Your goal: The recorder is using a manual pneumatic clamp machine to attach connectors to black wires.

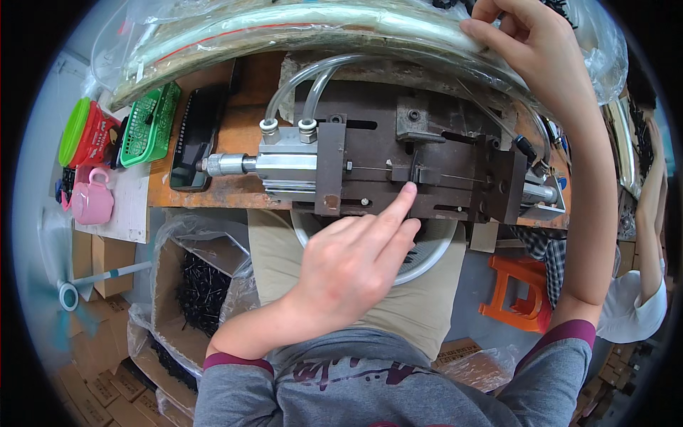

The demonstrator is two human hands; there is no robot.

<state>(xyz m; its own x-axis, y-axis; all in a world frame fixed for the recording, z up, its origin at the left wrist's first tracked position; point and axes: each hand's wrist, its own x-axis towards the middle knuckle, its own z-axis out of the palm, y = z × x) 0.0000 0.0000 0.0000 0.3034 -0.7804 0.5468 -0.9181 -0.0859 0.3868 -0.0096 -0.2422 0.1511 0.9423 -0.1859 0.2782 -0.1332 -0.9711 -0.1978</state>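
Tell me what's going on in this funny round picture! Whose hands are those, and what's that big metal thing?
One camera, worn on a person's head, looks down here; its wide lens bends things near the rim. Both bare hands are that person's. The metal thing is a dark machine on a wooden table, with a silvery cylinder and clear tubes. The left hand points at its middle. The right hand is raised near clear plastic sheeting; I can't tell whether either hand holds anything. At the left are a green basket and a pink cup.
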